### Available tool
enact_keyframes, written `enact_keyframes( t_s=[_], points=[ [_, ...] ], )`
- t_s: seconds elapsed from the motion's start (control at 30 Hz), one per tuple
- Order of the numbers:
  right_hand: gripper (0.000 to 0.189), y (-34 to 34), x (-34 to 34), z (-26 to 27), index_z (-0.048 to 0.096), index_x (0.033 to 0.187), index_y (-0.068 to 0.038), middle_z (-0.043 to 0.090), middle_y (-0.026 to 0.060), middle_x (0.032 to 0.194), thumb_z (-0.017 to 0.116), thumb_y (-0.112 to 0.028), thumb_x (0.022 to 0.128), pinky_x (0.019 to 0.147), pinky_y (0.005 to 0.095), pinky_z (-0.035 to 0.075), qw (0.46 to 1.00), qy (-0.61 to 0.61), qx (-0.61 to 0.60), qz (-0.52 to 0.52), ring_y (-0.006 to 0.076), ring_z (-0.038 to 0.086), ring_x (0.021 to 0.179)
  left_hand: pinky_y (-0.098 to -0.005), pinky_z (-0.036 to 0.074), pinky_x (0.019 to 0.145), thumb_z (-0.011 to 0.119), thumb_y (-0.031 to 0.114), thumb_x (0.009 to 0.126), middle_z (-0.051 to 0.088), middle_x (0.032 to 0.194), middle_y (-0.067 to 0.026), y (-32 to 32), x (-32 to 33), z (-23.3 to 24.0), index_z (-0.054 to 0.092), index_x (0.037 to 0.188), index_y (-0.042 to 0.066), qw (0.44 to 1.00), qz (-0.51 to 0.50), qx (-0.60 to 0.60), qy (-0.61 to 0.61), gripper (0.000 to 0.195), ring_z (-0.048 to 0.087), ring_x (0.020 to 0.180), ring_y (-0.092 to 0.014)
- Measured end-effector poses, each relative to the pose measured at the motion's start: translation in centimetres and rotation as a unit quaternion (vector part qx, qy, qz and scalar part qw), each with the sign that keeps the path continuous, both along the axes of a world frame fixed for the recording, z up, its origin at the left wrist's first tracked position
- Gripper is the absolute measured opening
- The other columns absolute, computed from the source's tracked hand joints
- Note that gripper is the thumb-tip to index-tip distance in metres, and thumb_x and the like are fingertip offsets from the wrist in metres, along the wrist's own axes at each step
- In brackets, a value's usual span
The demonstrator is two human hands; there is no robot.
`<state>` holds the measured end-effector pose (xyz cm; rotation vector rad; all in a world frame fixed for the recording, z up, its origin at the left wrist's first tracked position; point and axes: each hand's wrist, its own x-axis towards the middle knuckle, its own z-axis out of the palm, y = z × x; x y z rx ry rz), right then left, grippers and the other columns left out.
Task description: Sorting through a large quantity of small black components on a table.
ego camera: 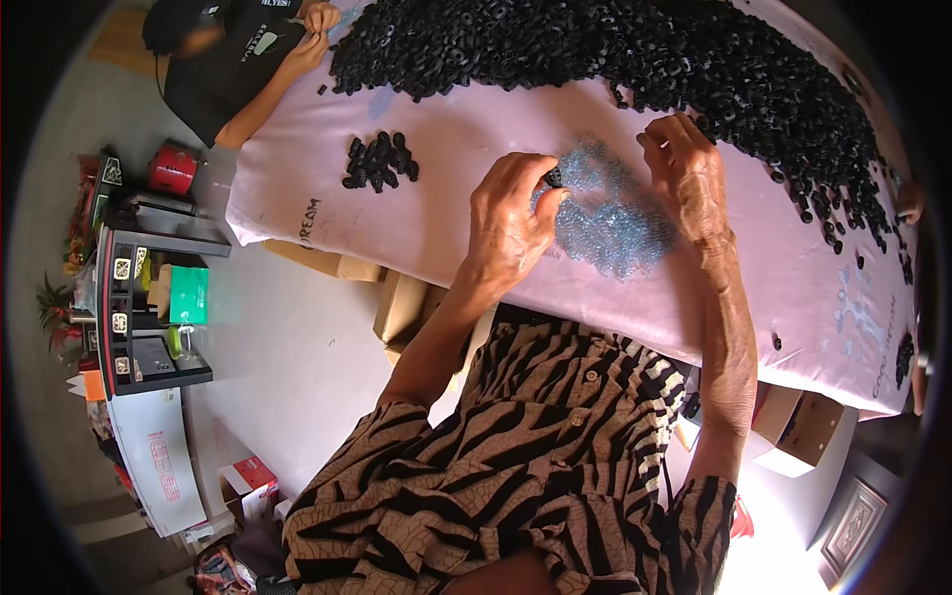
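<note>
My left hand (513, 216) pinches a small black plastic part (552, 177) between thumb and forefinger, above the pink cloth. Below and between both hands spreads a loose patch of tiny translucent bluish pieces (613, 234), too small to identify exactly. My right hand (688, 175) hovers past the patch's right side, fingers bent down, close to the edge of a large heap of black plastic parts (506, 44). Its fingertips are partly hidden, so I cannot tell whether they hold anything. Left of my left hand lies a small cluster of similar black parts (379, 160).
A pink printed cloth (431, 223) covers the table. Another person (245, 67) works at the far left corner; part of another hand (910, 202) shows at the right edge. Cardboard boxes (401, 305) stand beneath the table. A cabinet (119, 297) is at left.
</note>
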<state>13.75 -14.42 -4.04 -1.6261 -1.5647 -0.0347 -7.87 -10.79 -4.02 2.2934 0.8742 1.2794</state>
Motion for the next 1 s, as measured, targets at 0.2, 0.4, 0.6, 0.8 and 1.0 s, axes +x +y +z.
enact_keyframes(
  t_s=[0.2,0.4,0.6,0.8,1.0],
  points=[
    [0.007,-1.2,0.7,1.2,0.061,0.086,-0.001,0.063,0.0114,0.083,0.064,-0.005,0.081,0.059,0.0371,0.052,1.000,0.005,-0.007,-0.022,0.0277,0.064,0.065,-0.0308,0.052,0.061,0.070,-0.005,0.072,0.063,0.085,-0.0117,0.1,1.0,-0.1,0.062,0.095,-0.001,0.999,-0.009,0.041,0.034,0.026,0.063,0.068,-0.023],
    [0.007,-0.3,0.0,1.0,0.060,0.085,-0.001,0.062,0.0123,0.083,0.064,-0.004,0.080,0.058,0.0372,0.051,1.000,0.010,0.003,0.003,0.0297,0.064,0.066,-0.0346,0.054,0.068,0.071,-0.002,0.071,0.064,0.090,-0.0161,0.3,-0.1,-0.2,0.060,0.097,-0.002,0.998,-0.003,0.021,0.056,0.029,0.063,0.080,-0.028],
    [0.005,-1.3,0.5,0.9,0.059,0.083,-0.002,0.061,0.0116,0.082,0.062,-0.001,0.081,0.055,0.0337,0.051,1.000,-0.007,0.014,-0.018,0.0266,0.064,0.063,-0.0306,0.055,0.072,0.072,0.001,0.075,0.063,0.099,-0.0137,0.6,-0.2,0.0,0.061,0.106,0.000,1.000,-0.017,0.005,0.023,0.034,0.063,0.084,-0.022],
    [0.004,-1.4,0.2,1.7,0.058,0.083,-0.001,0.061,0.0101,0.080,0.061,-0.003,0.084,0.052,0.0320,0.051,1.000,-0.018,0.006,-0.004,0.0217,0.064,0.059,-0.0294,0.050,0.071,0.059,-0.011,0.070,0.056,0.095,-0.0103,4.5,-6.6,0.8,0.061,0.104,0.001,0.986,0.146,0.001,-0.078,0.036,0.057,0.079,-0.020],
    [0.005,-0.5,0.2,0.5,0.058,0.083,-0.001,0.060,0.0094,0.078,0.062,-0.003,0.084,0.050,0.0310,0.050,1.000,-0.023,0.005,0.014,0.0211,0.064,0.059,-0.0234,0.049,0.073,0.061,-0.013,0.073,0.066,0.088,-0.0048,9.3,-14.7,-0.6,0.062,0.103,-0.001,0.957,0.246,-0.090,-0.123,0.032,0.059,0.077,-0.010]
  ],
)
